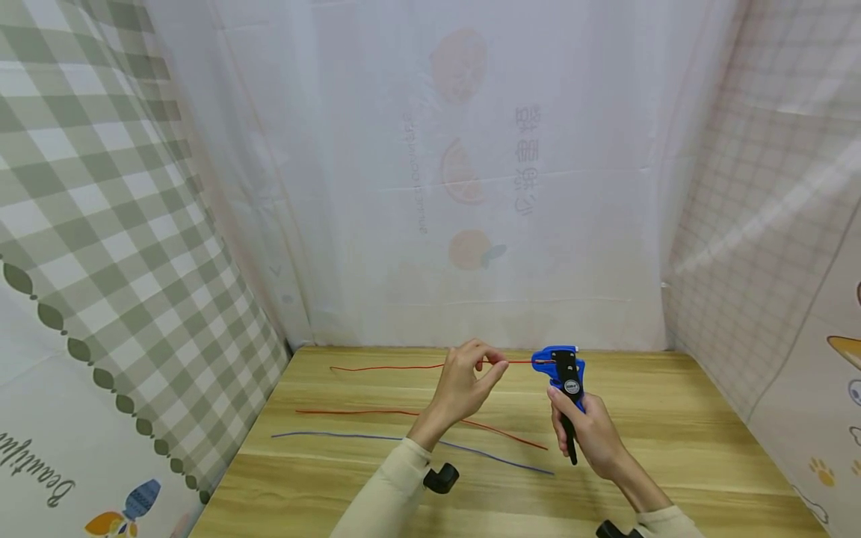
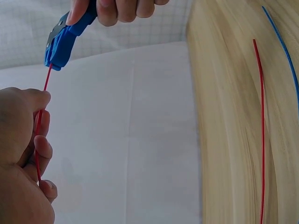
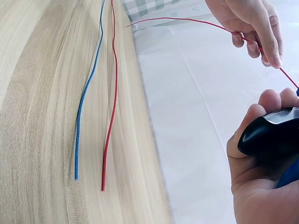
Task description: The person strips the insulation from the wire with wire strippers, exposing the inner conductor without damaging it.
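Observation:
My left hand (image 1: 466, 379) pinches a red wire (image 1: 519, 362) between thumb and fingers, some way back from its right end. That end goes into the jaws of a blue and black wire stripper (image 1: 565, 366). Around the stripper's handles my right hand (image 1: 592, 431) is curled, holding the tool upright with its head to the left. In the left wrist view the wire (image 2: 46, 79) runs straight from the fingertips to the blue head (image 2: 60, 49). The wire's tail (image 3: 187, 19) trails off beyond the left hand in the right wrist view. Inside the jaws, the wire tip is hard to make out.
A second red wire (image 1: 356, 412) and a blue wire (image 1: 329, 433) lie side by side on the wooden table (image 1: 673, 433), passing beneath the left forearm. White cloth (image 1: 377, 284) hangs behind the table, with checked cloth (image 1: 134, 187) on the left.

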The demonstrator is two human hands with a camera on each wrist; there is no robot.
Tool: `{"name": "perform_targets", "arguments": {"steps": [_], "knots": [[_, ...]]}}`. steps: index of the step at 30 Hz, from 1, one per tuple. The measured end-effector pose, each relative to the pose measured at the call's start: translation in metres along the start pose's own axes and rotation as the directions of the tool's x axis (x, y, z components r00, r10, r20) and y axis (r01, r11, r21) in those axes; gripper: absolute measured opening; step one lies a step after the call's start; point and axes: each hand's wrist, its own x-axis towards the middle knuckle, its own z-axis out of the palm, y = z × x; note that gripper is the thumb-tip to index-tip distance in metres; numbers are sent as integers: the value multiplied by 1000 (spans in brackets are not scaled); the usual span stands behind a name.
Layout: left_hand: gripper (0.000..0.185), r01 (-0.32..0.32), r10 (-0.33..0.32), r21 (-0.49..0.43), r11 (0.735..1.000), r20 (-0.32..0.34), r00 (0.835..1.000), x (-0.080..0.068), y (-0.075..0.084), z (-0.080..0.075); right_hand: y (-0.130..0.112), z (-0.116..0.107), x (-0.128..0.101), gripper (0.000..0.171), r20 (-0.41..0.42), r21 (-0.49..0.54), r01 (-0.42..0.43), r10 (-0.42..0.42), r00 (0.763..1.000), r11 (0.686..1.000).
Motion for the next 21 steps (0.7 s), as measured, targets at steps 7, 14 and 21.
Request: {"name": "perform_targets", "arguments": {"steps": [7,14,21], "knots": [[11,-4,4,-10,1000,-4,1000,1,0,1,0,0,0,55,-3,0,3,-3,1000,1000],[10,-8,8,-3,1000,-10,1000,1,0,1,-1,0,0,56,-6,0,0,0,1000,1000],[10,28,-27,-10,1000,13,1000,1,3,0,-1,-1,-1,55,-3,6,2,-2,1000,1000]]}}
